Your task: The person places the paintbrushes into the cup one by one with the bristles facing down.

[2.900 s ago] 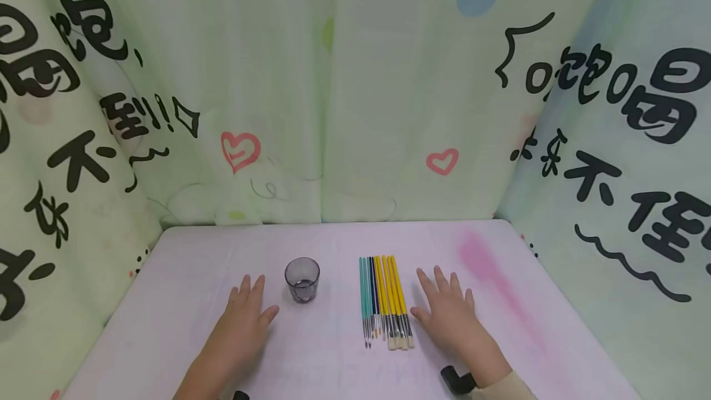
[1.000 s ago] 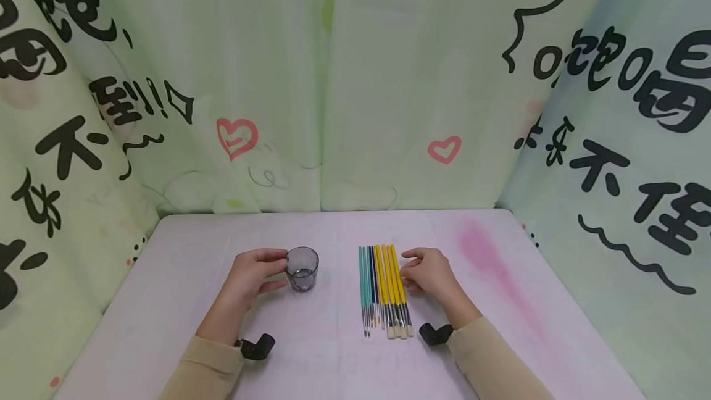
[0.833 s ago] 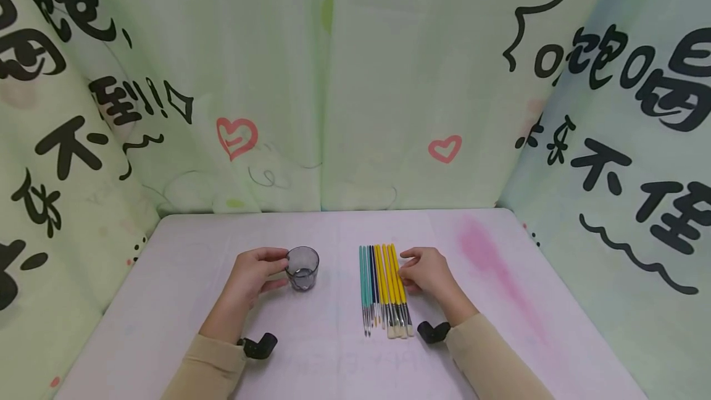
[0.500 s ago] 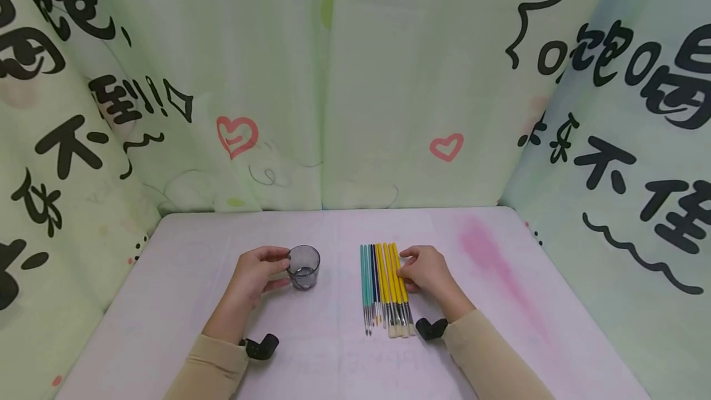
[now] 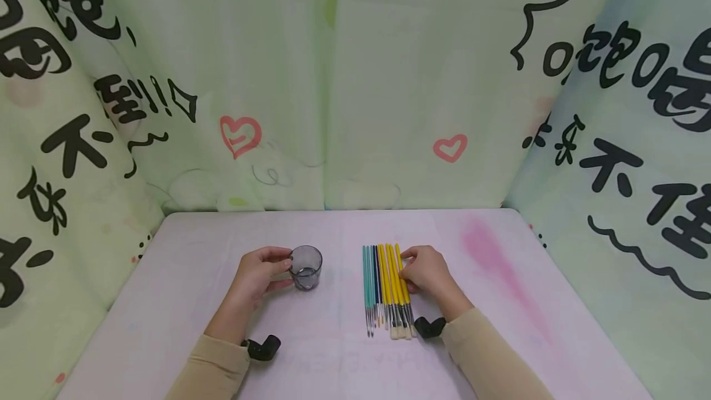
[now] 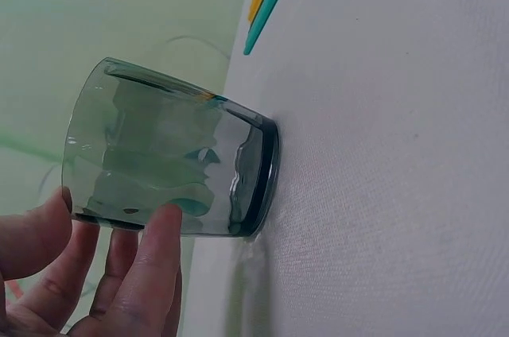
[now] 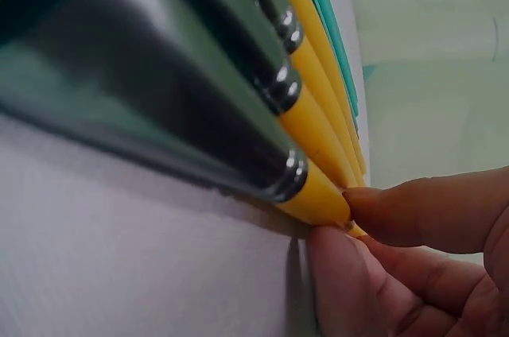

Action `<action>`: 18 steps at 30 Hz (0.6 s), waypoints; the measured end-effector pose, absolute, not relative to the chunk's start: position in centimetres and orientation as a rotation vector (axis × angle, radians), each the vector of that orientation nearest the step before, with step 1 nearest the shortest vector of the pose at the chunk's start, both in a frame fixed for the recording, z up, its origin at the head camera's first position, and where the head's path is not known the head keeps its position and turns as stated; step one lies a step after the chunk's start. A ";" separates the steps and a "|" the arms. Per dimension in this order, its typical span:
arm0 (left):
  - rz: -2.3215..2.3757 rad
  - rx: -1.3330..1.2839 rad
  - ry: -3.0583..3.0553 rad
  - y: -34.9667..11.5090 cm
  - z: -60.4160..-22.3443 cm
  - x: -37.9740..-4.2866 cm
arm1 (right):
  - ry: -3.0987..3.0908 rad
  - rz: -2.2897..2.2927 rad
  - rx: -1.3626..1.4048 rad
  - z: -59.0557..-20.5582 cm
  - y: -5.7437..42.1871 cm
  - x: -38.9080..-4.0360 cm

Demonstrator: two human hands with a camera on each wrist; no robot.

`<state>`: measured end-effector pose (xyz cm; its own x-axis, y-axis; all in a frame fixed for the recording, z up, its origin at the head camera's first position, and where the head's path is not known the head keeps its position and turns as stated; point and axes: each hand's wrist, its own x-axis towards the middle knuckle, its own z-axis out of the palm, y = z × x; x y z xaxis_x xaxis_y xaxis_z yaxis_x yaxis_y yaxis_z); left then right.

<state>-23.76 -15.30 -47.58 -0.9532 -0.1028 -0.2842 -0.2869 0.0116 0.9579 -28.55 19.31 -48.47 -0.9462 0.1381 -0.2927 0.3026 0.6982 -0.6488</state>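
Observation:
A smoky clear drinking glass (image 5: 306, 268) stands upright on the table. My left hand (image 5: 260, 273) is at its left side, thumb at the rim and fingers against the wall, as the left wrist view shows the glass (image 6: 171, 150) close up. Right of it lies a row of paintbrushes (image 5: 383, 289), teal, dark blue and yellow, bristles toward me. With thumb and forefinger, my right hand (image 5: 430, 273) pinches the handle of the rightmost yellow paintbrush (image 7: 314, 198). In the right wrist view the neighbouring metal ferrules fill the upper left.
The table (image 5: 311, 357) has a pale pink cloth with a darker pink streak on the right. Printed curtains (image 5: 378, 79) close off the back and both sides. A black camera mount (image 5: 263, 347) sits on each wrist.
Both hands, spread flat near the glass and brushes at first, have come in to hold the glass and pinch a paintbrush. Over the last second they barely move; the head view shifts slightly.

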 end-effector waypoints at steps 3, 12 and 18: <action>2.078 -0.413 2.130 -15.1 -47.7 -23.8 | 2.703 -1.047 0.344 -48.4 19.4 -28.4; 2.077 -0.422 2.134 -15.1 -47.6 -23.6 | 2.693 -1.030 0.345 -48.5 19.4 -28.8; 2.077 -0.439 2.129 -15.0 -47.6 -23.7 | 2.634 -1.125 0.374 -48.7 19.8 -28.8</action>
